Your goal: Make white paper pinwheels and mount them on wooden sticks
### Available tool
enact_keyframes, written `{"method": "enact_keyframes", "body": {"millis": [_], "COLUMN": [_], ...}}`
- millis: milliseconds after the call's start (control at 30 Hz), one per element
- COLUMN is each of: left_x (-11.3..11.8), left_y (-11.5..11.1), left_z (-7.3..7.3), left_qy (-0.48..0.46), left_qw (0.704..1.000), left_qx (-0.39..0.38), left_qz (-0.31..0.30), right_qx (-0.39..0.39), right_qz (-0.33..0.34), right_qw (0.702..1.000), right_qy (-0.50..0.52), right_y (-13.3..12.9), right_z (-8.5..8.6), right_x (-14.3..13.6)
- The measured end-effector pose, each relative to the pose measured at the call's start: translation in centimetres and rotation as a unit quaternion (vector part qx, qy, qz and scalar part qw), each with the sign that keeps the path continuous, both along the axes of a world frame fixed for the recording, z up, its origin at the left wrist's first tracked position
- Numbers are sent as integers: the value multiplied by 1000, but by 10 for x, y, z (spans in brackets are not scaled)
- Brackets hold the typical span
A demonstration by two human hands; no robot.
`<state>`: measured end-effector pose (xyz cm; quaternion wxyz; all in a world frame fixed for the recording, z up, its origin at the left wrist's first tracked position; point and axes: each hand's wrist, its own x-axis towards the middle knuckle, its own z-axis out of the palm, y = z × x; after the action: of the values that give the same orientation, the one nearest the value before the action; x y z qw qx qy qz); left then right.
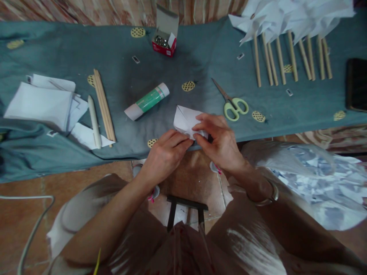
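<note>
A small piece of white paper (185, 119) with crease lines lies at the front edge of the cloth-covered table, between my hands. My left hand (169, 152) pinches its near left corner, fingers pressed together. On the paper's right side, my right hand (219, 139) grips with thumb and fingers, hiding part of it. Green-handled scissors (235, 109) rest just beyond my right hand, blades pointing away. To the left of the paper lies a green and white glue stick (149, 100), slanted on the cloth.
An open red box (164, 47) of metal pins stands at the back. White paper pinwheels (286, 19) on wooden sticks lie back right, near a dark device (356, 84). At left are stacked paper (40, 103), wooden sticks (103, 107) and a white pen-like tool (94, 122).
</note>
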<state>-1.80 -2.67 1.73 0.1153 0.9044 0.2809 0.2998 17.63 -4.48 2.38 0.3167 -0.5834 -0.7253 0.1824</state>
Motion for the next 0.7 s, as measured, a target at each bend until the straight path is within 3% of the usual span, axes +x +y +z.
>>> {"method": "enact_keyframes", "body": {"millis": [200,500,700], "left_x": [0,-1,0], "left_y": [1,0,1], "left_z": [-1,-2,-2], "left_qy": [-8,0,4], "left_qw": [1000,1000,1000], "left_qx": [-7,-18,-13], "left_qz": [-4,-4,-2], "right_qx": [55,107,116], "right_qz": [27,50,65], "right_qw": [998,978,972], "right_qy": [-24,-172,-193], "right_y": [-2,-10,-13], "right_z": [-8,-5,-9], "right_x": [1,-8,-18]}}
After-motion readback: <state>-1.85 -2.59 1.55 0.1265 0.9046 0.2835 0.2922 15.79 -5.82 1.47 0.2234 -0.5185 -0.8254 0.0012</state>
